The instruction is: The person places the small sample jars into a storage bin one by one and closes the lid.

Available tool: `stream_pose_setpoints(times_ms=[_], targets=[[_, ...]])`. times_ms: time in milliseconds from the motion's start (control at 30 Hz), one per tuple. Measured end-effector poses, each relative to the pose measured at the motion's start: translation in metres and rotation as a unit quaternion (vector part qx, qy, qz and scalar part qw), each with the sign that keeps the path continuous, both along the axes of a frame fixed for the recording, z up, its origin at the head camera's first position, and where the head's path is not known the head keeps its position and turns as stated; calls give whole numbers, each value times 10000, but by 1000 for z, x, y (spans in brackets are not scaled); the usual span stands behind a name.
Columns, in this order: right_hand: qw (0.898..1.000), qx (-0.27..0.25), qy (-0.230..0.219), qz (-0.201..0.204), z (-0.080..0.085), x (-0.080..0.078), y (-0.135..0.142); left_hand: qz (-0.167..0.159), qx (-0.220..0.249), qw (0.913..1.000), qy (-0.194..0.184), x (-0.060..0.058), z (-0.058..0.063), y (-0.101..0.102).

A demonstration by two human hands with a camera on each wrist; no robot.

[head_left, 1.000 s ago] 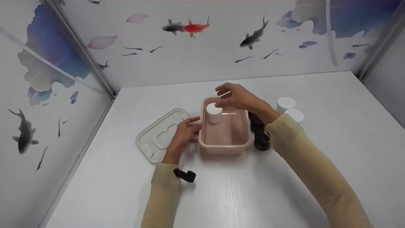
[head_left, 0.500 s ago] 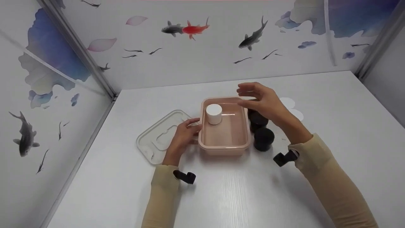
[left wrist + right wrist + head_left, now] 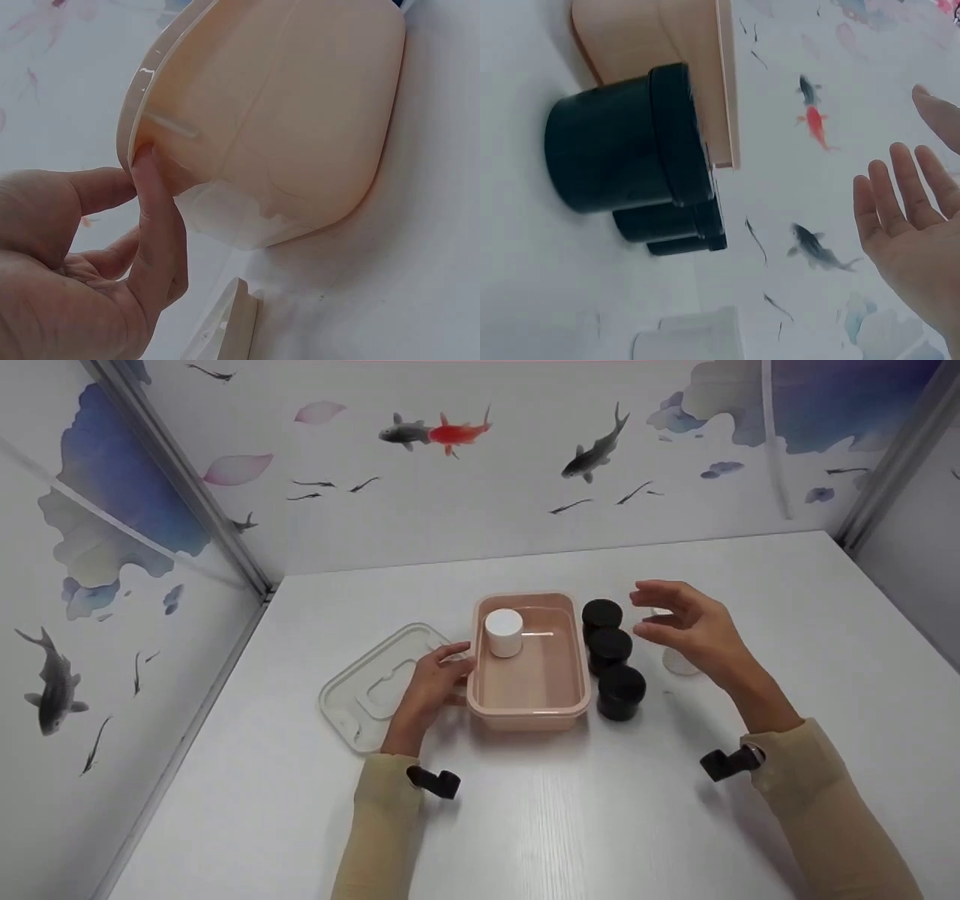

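Left hand (image 3: 435,676) pinched the glossy tub (image 3: 532,722); right hand (image 3: 696,624), fingers relaxed, partly hid round white jars (image 3: 694,341) toward the surface's (image 3: 817,637) right edge.

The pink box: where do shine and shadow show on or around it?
Head view: a pale glint inside the pink box, soft shadow on the table at its near side; left wrist view: small glints on its rim, shadow beside its base; right wrist view: shadow along its base.

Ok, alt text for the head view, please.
The left hand holds a pink box with one white jar inside; the right hand, holding nothing, hangs in the air right of three black jars. A pale lid lies left of the box.
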State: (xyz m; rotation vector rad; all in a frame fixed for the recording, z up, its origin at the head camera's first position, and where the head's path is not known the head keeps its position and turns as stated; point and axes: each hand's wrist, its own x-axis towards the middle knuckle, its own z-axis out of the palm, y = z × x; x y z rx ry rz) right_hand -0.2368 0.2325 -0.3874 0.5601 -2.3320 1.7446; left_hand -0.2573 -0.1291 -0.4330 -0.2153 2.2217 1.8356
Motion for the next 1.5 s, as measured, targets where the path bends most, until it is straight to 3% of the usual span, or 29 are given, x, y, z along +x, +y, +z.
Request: stream_pose_setpoints(times_ms=[267,400,533,767,1000,1267,1500], targets=[[9971,46,261,-708,-14,-2,36,44,68,10000,-52,1,-2,-1],[9937,214,142,-1088,-22,-5,52,-19,145,9999,4,0,-3,0],[9915,528,-128,-1185,-34,-11,64,13,185,9998,24,3,-4,-1],[9811,1189,-1055,-1106,-49,-16,79,-35,337,9994,72,3,-6,-3],[9701,1376,-1854,-751,-56,-21,84,-63,261,9996,62,1,-4,-1],[9605,1526,-2295,-389,-63,-25,85,-19,150,9999,-52,0,-2,-1],[9575,1469,-2464,-311,-66,-25,87,-22,157,9999,-64,1,-4,-1]])
